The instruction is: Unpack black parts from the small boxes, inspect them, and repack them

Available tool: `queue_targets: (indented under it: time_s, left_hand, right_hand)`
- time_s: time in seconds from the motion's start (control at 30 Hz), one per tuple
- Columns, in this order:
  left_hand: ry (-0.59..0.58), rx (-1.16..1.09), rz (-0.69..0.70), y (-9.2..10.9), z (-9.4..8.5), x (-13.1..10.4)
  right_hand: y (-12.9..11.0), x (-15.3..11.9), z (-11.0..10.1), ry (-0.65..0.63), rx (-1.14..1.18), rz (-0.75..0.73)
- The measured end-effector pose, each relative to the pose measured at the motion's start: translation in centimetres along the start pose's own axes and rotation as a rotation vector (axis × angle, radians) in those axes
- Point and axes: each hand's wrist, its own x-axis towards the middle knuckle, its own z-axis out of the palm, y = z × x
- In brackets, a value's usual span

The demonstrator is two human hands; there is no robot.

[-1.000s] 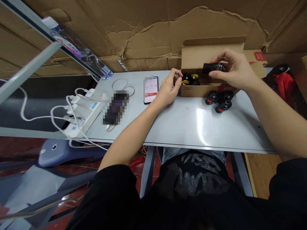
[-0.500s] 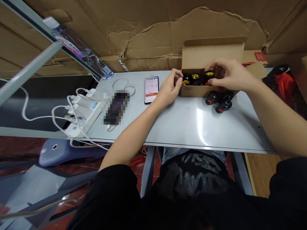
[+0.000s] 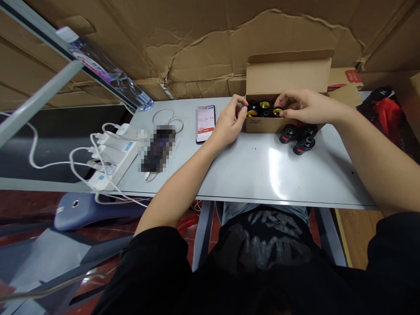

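- White power strip (image 3: 124, 158) at the left of the tabletop (image 3: 236, 175), with plugs (image 3: 122, 129) and a white cable (image 3: 59, 165).
- Phone (image 3: 205, 124), screen lit, lying flat.
- Dark device (image 3: 159, 148), pixelated, nearer the power strip.
- Clear bottle (image 3: 116, 81), white-capped, beside a grey metal frame (image 3: 39, 99).
- Creased cardboard sheet (image 3: 203, 57) behind.
- Red plastic (image 3: 387, 116) against black, far right.
- Bluish-purple object (image 3: 82, 210), below the tabletop's level.

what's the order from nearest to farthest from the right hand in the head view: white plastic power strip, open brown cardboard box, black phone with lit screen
1. Open brown cardboard box: right hand is over its opening.
2. Black phone with lit screen: left of the box, past the left hand.
3. White plastic power strip: farther left, beyond the phone.
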Motion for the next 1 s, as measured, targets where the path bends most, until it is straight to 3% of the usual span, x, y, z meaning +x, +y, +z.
queue_targets:
  time_s: [0.33,0.43,0.6,0.77,0.9,1.0]
  left_hand:
    - [-0.021,0.018,0.010,-0.4,0.0,-0.1]
    - [-0.039,0.057,0.031,-0.4,-0.2,-0.1]
    - [-0.024,0.120,0.075,-0.2,-0.3,0.0]
    - [0.005,0.165,0.130,0.1,-0.2,0.3]
    - [0.032,0.202,0.129,0.3,-0.2,0.3]
    - [0.041,0.212,0.115,0.3,-0.2,0.3]
  right_hand:
    - [0.2,0.0,0.1,-0.021,-0.029,0.012]
    - [-2.1,-0.7,0.1,-0.028,-0.152,0.016]
    - [-8.1,-3.1,0.3,0.089,-0.620,0.054]
    - [-11.8,-6.7,3.6,0.066,-0.999,0.039]
    - [-11.7,-8.3,7.0,0.057,-1.150,-0.032]
    - [-11.2,-7.9,7.6,-0.008,-1.181,-0.091]
